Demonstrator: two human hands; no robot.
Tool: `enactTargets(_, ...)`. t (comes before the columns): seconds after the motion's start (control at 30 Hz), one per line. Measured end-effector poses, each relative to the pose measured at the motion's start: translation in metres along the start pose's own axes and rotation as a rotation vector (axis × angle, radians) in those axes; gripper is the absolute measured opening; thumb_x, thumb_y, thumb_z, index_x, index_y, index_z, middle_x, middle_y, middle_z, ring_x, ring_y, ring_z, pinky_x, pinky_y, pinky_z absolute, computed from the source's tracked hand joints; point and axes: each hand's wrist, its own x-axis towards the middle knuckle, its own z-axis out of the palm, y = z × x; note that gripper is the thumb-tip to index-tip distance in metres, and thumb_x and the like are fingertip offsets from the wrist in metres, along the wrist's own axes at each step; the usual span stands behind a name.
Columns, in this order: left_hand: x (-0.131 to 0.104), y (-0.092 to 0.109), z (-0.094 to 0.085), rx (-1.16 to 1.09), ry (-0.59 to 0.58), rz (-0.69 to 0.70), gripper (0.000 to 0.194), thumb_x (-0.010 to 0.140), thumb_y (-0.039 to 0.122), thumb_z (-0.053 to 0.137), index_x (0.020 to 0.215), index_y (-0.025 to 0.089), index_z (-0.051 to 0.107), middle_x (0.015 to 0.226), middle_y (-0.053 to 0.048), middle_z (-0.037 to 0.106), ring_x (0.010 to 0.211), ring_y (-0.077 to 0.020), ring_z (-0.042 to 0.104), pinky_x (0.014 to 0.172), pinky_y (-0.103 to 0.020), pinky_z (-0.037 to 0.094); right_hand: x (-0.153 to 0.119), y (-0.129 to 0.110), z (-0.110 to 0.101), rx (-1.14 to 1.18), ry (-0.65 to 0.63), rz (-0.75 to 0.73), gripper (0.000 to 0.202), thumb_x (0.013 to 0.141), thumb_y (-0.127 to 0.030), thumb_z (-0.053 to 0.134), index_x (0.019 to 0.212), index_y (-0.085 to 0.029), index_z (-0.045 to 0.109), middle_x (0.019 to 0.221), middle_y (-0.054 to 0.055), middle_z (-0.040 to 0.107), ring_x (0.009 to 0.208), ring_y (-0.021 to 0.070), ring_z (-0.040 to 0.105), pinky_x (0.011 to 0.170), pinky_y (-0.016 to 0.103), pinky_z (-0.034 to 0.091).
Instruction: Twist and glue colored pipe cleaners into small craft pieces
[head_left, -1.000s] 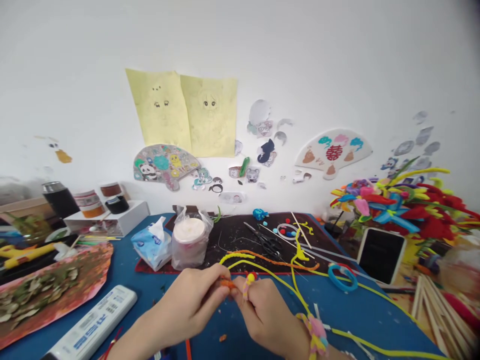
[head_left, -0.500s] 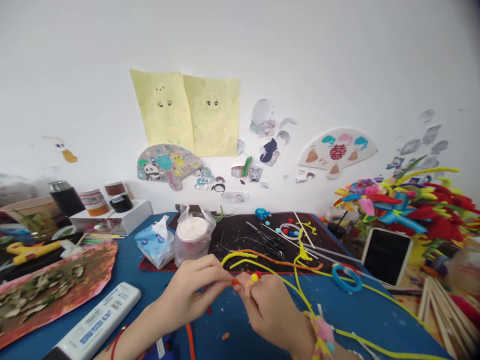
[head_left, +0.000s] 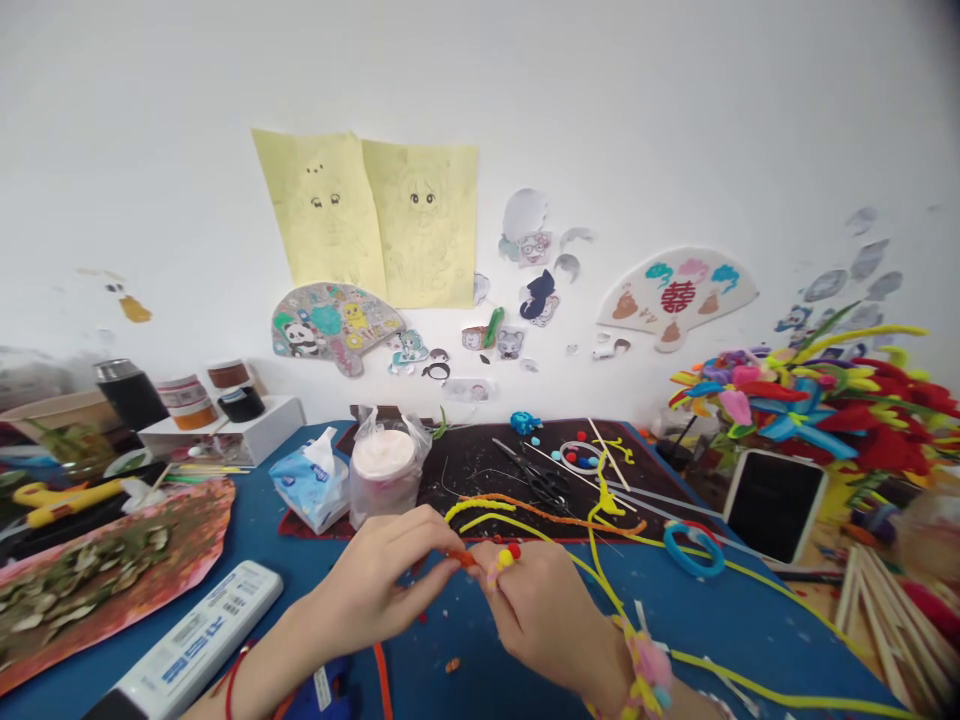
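Note:
Just in front of the dark mat, my two hands nearly meet. A small orange fuzzy piece (head_left: 463, 557) spans the gap between their fingertips. My left hand (head_left: 390, 572) pinches its left end with thumb and forefinger. The fingers of my right hand (head_left: 536, 605) are closed on its right end. A ring with yellow and red balls (head_left: 508, 555) sits on a right finger. Behind the hands lie an orange fuzzy stem (head_left: 555, 516) and a yellow fuzzy stem (head_left: 480, 506). Further yellow stems (head_left: 600, 560) run past my right hand.
Black scissors (head_left: 544, 482), small pompoms in a clear ring (head_left: 579, 458) and a bagged tub (head_left: 384, 470) stand behind. A tissue pack (head_left: 311, 482) and white box (head_left: 196, 640) are left. At right are a blue ring (head_left: 694, 550), phone (head_left: 776, 505) and fuzzy flowers (head_left: 802, 410).
The fingertips of my left hand have drawn slightly away from my right hand, and more of the orange piece shows between them. The view has shifted slightly.

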Motion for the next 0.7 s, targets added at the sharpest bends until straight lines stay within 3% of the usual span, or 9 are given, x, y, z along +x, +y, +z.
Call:
enactTargets(0.13,-0.0002,-0.0005,0.0010,-0.002,-0.005,-0.035,0.015,0.087,0.012,0.046,0.096,0.021,0.054,0.090,-0.004,0.060,0.081,-0.0145,0.056,0.066,-0.025,0.043,0.0020,0.0019,-0.0003,-0.083,0.031,-0.051,0.026,0.088,-0.012,0.033,0.078,-0.017,0.056,0.061,0.002,0.059,0.054,0.0131,0.050,0.053,0.028,0.023)
enactTargets(0.3,-0.0009,0.0040,0.0012,0.176,-0.073,-0.001,0.016,0.089,0.012,0.039,0.096,0.019,0.051,0.092,-0.006,0.058,0.080,-0.0170,0.055,0.063,-0.028,0.041,0.0029,0.0001,0.0006,-0.098,0.015,-0.065,0.029,0.090,-0.013,0.030,0.076,-0.017,0.055,0.058,0.002,0.059,0.051,0.0133,0.050,0.052,0.028,0.022)
enactTargets(0.4,-0.0019,0.0057,0.0000,0.100,-0.009,-0.004,0.014,0.088,0.010,0.038,0.093,0.019,0.047,0.088,-0.005,0.055,0.079,-0.0164,0.052,0.065,-0.028,0.041,0.0031,-0.0016,-0.0007,-0.077,-0.012,-0.054,0.029,0.089,-0.013,0.029,0.076,-0.017,0.055,0.057,0.001,0.059,0.049,0.0130,0.051,0.050,0.028,0.022)
enactTargets(0.53,-0.0007,0.0065,-0.0046,-0.050,0.075,-0.110,0.012,0.089,0.011,0.038,0.083,0.019,0.044,0.081,-0.002,0.051,0.074,-0.0134,0.049,0.066,-0.026,0.041,0.0036,-0.0022,-0.0022,-0.056,0.017,-0.059,0.025,0.087,-0.012,0.034,0.076,-0.017,0.056,0.058,0.000,0.059,0.049,0.0127,0.051,0.049,0.028,0.022)
enactTargets(0.7,0.0018,0.0061,-0.0020,-0.003,-0.117,-0.120,0.007,0.090,0.018,0.044,0.094,0.021,0.050,0.093,-0.004,0.056,0.083,-0.0153,0.053,0.067,-0.026,0.042,0.0019,-0.0017,0.0003,-0.125,-0.004,-0.062,0.028,0.087,-0.012,0.032,0.073,-0.016,0.056,0.058,0.002,0.060,0.048,0.0126,0.049,0.050,0.029,0.018)
